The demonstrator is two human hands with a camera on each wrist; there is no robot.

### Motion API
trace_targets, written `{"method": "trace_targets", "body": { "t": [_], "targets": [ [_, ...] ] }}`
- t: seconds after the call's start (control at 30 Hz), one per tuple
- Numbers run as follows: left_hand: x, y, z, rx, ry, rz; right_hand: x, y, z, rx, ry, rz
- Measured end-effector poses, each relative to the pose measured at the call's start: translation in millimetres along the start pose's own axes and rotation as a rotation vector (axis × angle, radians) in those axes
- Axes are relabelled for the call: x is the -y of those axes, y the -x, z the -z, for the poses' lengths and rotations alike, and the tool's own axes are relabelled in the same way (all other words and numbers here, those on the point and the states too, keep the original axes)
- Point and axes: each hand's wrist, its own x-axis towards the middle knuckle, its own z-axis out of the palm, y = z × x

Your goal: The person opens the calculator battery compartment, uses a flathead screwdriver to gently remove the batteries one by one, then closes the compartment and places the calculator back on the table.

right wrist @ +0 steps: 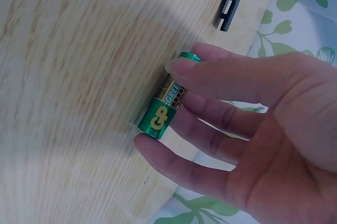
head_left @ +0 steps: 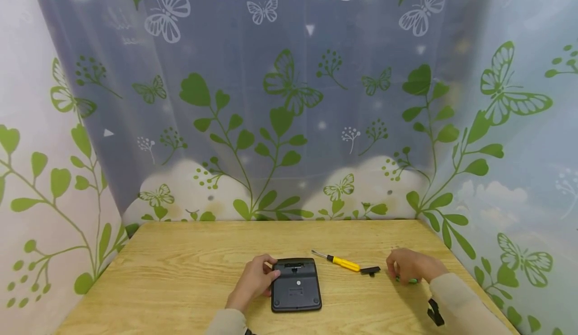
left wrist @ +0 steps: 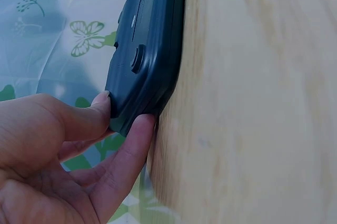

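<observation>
Pinching a green GP battery [right wrist: 162, 107] is the right hand [head_left: 414, 264] — while the left hand [head_left: 254, 281] grips a calculator [head_left: 295, 300] by its edge.

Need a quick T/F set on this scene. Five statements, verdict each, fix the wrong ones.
1. The right-hand grip holds a green battery. True.
2. The screwdriver has a yellow handle. True.
3. The left-hand grip is on the screwdriver. False: it holds the edge of the black device.
4. The small black piece sits on top of the black device. False: it lies on the table, near the end of the screwdriver's handle.
5. A small pale round spot shows on the black device. True.
</observation>
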Motion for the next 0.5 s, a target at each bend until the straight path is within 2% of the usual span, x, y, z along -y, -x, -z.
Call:
{"method": "trace_targets", "body": {
  "t": [0.5],
  "targets": [
    [-0.1, 0.9, -0.3, 0.005, 0.005, -0.01, -10.4, -0.9, 1.6, -0.037, 0.035, 0.007]
  ]
}}
